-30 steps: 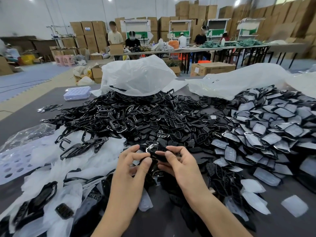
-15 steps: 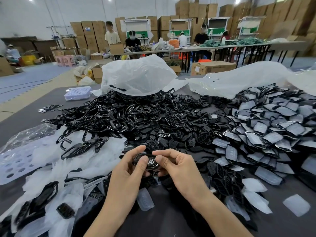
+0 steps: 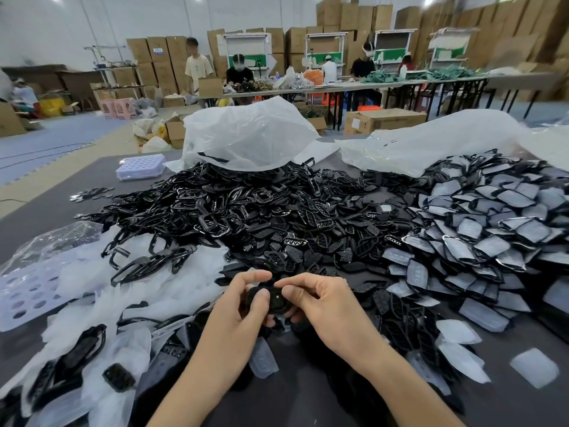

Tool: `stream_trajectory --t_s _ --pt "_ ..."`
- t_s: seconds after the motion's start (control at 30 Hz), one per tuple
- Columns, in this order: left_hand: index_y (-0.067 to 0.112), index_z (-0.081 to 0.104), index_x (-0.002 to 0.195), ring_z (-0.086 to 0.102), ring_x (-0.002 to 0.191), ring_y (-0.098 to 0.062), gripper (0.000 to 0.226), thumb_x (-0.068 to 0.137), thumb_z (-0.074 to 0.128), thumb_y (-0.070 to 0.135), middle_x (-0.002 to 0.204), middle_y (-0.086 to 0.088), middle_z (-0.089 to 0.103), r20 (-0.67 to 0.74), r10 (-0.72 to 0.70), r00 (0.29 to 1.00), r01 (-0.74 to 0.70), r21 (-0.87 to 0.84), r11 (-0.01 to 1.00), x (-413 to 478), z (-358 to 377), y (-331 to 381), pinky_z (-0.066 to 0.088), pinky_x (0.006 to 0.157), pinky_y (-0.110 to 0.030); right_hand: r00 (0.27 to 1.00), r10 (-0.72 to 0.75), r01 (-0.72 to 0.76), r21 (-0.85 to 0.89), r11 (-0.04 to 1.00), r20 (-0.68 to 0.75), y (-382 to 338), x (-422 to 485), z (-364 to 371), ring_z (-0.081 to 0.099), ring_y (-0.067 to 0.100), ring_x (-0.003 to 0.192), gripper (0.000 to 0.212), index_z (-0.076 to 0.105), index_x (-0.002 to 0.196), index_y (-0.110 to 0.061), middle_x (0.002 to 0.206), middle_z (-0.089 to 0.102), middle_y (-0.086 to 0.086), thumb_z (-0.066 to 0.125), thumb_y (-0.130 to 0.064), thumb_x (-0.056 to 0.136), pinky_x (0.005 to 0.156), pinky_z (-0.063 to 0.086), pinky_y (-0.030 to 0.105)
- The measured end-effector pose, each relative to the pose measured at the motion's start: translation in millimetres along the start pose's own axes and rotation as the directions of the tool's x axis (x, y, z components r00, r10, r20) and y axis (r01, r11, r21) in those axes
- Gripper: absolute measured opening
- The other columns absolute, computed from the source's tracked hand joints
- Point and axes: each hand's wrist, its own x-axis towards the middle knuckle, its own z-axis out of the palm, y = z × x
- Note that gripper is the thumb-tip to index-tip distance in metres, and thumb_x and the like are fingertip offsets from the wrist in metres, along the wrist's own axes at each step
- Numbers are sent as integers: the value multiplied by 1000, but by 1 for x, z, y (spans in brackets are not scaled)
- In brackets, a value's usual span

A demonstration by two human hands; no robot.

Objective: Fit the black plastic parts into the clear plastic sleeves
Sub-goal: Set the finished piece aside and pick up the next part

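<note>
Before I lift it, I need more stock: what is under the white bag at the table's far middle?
Black parts run under the near edge of the white bag. The cloudy plastic hides how far they go and anything else beneath.

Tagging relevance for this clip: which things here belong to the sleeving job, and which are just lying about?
Job: left hand and right hand pinching one black part; pile of bare black parts; sleeved parts; loose clear sleeve.
Lying about: white plastic bag; perforated tray; cardboard box.

Black plastic parts [image 3: 246, 211] are lying heaped on a grey table [image 3: 37, 211] beside sleeved pieces [image 3: 468, 229], white bags [image 3: 246, 134] and a lilac tray [image 3: 140, 166].
</note>
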Motion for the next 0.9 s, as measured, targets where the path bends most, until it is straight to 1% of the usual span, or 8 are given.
stream_trajectory --t_s 0.1,0.27,0.4,0.5,0.57,0.63,0.73,0.9 --pt "40 64 109 66 89 0 21 96 61 24 101 26 68 -55 83 995 -74 154 985 0 2 0 47 79 -13 1000 8 -8 11 1000 -8 0 1 -3 74 11 74 17 79 97 -32 81 77 -6 66 -21 99 69 55 19" --pt "31 75 96 69 67 -9 23 94 66 10 79 8 74 -161 -45 986 33 -75 997 2 3 1 52 64 -15 1000 -25 26 75 997 -17 0 -2 4 69 2 78 16 77 102 -38 87 77 -10 70 -25 96 71 53 18" --pt "35 76 94 72 70 -9 30 96 62 9 86 6 76 -190 -13 982 -7 -105 994 -3 9 6 52 65 -12 999 -27 24 113 993 19 2 -3 12 68 6 77 22 75 103 -38 88 78 -2 70 -18 95 70 53 20" --pt "41 69 102 65 84 2 19 102 51 33 94 18 70 -194 198 961 -151 233 961 -4 5 4 44 76 -7 999 -27 31 105 994 -36 2 0 10 67 3 69 26 73 95 -42 77 75 -6 70 -16 95 66 52 18" --pt "32 65 114 57 95 -2 23 105 46 38 105 19 64 -157 367 917 -221 565 795 -3 -3 -2 40 86 -16 993 -23 34 93 995 -117 2 3 5 70 4 70 26 70 95 -44 78 76 -6 70 -18 95 67 53 20" --pt "21 65 117 59 101 -18 24 99 57 34 111 7 65 -110 411 905 -191 760 622 0 -8 -10 40 91 -30 979 -23 41 84 996 -202 3 5 0 71 6 73 25 67 95 -46 84 77 -6 69 -21 97 68 55 24" --pt "15 69 114 64 99 -29 32 86 73 30 107 -2 68 -88 342 936 -103 858 503 4 -9 -20 45 91 -42 958 -23 48 81 996 -286 4 6 -6 71 6 76 23 65 95 -48 87 77 -5 67 -25 98 69 56 27" --pt "18 72 104 63 92 -28 15 89 71 21 96 3 67 -129 334 934 -73 844 532 8 -8 -19 46 86 -41 958 10 17 91 996 -287 3 3 -5 71 9 78 15 66 97 -43 89 78 -4 67 -27 98 71 56 28"
